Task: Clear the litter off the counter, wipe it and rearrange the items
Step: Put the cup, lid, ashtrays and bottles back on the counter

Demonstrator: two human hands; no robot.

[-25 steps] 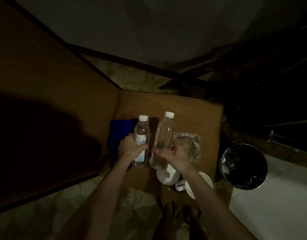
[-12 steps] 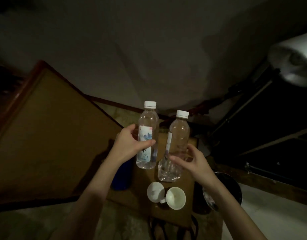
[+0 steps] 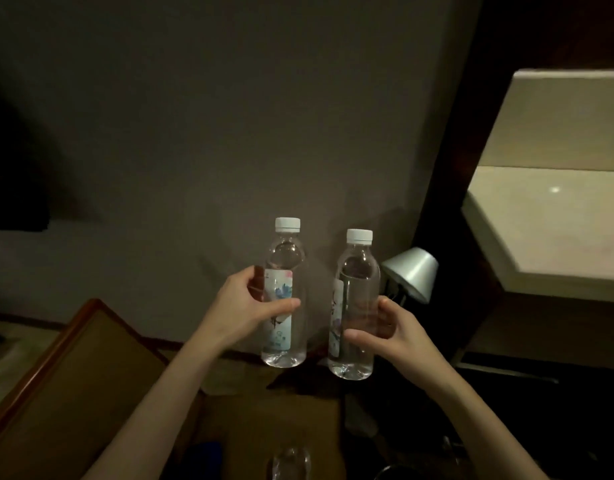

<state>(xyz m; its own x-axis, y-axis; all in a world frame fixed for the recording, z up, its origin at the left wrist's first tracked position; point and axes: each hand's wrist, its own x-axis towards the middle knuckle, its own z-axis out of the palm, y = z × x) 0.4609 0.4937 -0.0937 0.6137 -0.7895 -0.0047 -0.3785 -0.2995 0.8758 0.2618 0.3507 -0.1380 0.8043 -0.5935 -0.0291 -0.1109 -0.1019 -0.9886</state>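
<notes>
Left hand (image 3: 245,311): fingers wrapped round an upright labelled bottle (image 3: 284,296).
Right hand (image 3: 394,336): fingers gripping a second bottle (image 3: 354,306), held alongside, above the surface (image 3: 281,420).

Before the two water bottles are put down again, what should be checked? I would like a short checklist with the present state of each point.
1. Left hand grip on the left bottle: ok, fingers wrap the label.
2. Right hand grip on the right bottle: ok.
3. Both white caps on: ok.
4. Bottles upright and apart: ok.
5. Counter free for landing: cannot tell, dark and partly out of view.
6. Clear of the lamp: ok.
</notes>
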